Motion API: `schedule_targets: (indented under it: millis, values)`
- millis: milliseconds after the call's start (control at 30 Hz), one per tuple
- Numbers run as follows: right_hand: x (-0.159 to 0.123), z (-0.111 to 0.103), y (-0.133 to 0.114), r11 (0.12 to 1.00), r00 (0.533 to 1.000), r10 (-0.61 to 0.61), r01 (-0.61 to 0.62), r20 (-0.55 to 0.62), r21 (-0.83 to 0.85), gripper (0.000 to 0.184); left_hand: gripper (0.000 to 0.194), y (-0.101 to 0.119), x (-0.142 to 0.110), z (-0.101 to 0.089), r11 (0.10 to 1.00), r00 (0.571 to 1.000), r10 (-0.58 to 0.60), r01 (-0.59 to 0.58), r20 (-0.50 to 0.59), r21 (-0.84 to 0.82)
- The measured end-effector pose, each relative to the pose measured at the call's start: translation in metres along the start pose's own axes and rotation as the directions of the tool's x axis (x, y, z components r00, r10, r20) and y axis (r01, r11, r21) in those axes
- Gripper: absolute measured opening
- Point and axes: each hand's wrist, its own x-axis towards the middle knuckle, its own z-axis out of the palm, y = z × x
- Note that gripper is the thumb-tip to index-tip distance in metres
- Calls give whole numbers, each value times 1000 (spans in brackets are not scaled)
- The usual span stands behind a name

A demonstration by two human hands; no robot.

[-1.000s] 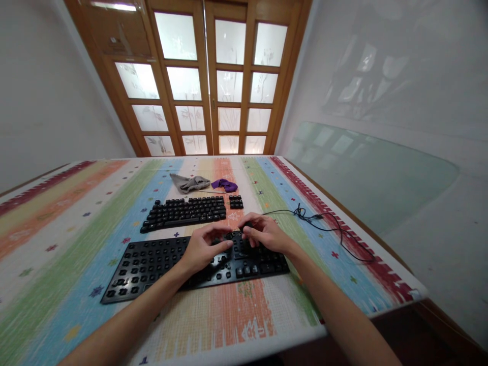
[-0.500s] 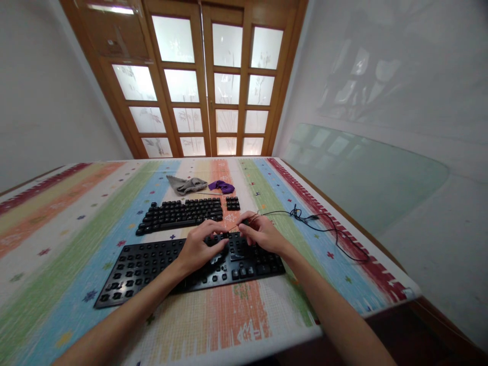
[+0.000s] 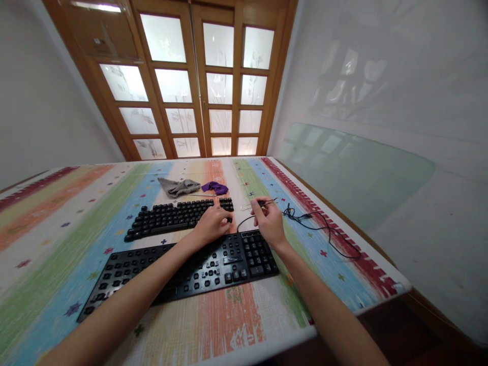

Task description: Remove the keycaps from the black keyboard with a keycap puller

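A black keyboard (image 3: 186,288) lies in front of me, most of its keycaps off and bare switch posts showing; keys remain at its right end. Beyond it, loose black keycaps (image 3: 168,216) stand in rows like a keyboard layout. My left hand (image 3: 212,222) is over the right end of these rows, fingers pinched on a small black keycap (image 3: 229,220), partly hidden. To the right, my right hand (image 3: 270,224) is raised above the keyboard's top right corner. It is closed on a thin wire keycap puller (image 3: 262,203), whose wires stick out on both sides.
A grey cloth (image 3: 179,187) and a purple cloth (image 3: 215,188) lie behind the loose keycaps. The black keyboard cable (image 3: 324,227) is spread over the table's right side. A striped tablecloth (image 3: 49,244) covers the table, with a wall along its right edge.
My left hand has moved from the keyboard up to the loose keycap rows. My right hand has drawn away to the right with the puller. The view has shifted slightly.
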Motion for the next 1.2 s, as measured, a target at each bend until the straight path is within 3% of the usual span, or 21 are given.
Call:
schedule_targets:
  millis: [200, 400, 733, 1200]
  values:
    - [2, -1, -2, 1000, 999, 15, -15, -30, 14, 34, 18, -5, 13, 13, 984, 998, 8, -19, 58, 178]
    - [1, -1, -2, 1000, 999, 12, -11, -30, 22, 34, 17, -12, 14, 13, 978, 998, 47, -56, 50, 202]
    - [1, 0, -5, 1000, 1000, 4, -3, -18, 27, 34, 15, -15, 18, 12, 978, 999, -40, 36, 11, 203]
    - [1, -1, -1, 1000, 1000, -23, 23, -15, -14, 31, 16, -18, 21, 12, 975, 998, -63, 62, -5, 212]
